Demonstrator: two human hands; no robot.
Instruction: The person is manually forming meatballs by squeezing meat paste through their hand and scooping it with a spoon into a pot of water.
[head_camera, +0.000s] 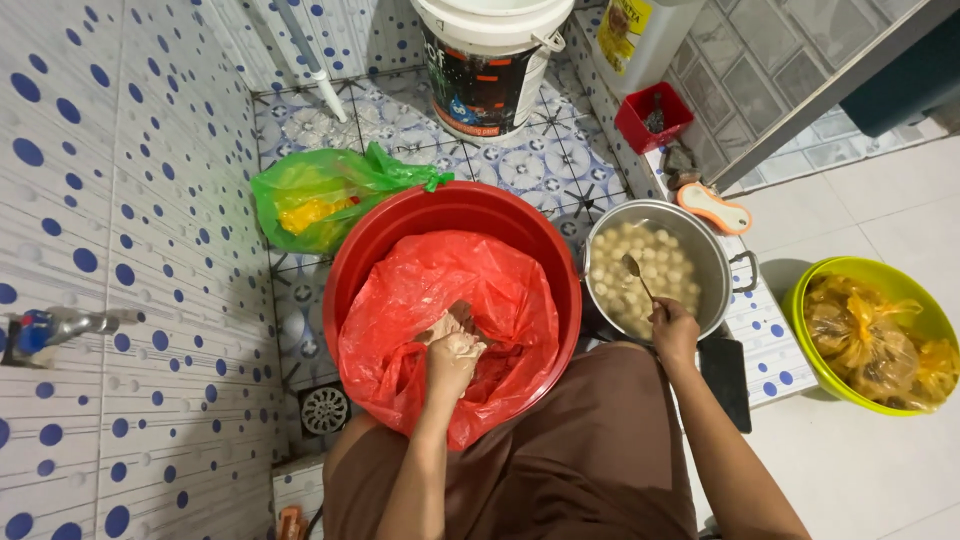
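We see the left hand (452, 358) inside a red bag (440, 330) that lines a red basin (450, 205) on the tiled floor (540, 165). Its fingers curl closed, squeezing a pale paste (458, 345) that coats them. The right hand (674, 330) holds a spoon (633, 270) by the handle, fingers wrapped shut, bowl up over a steel pot (700, 250) just right of the basin. The pot holds pale balls (645, 275) in water. Left of the basin lies a green bag (320, 195); behind it stands a white bucket (490, 60). A yellow-green bowl (870, 335) of yellow bags sits well to the right.
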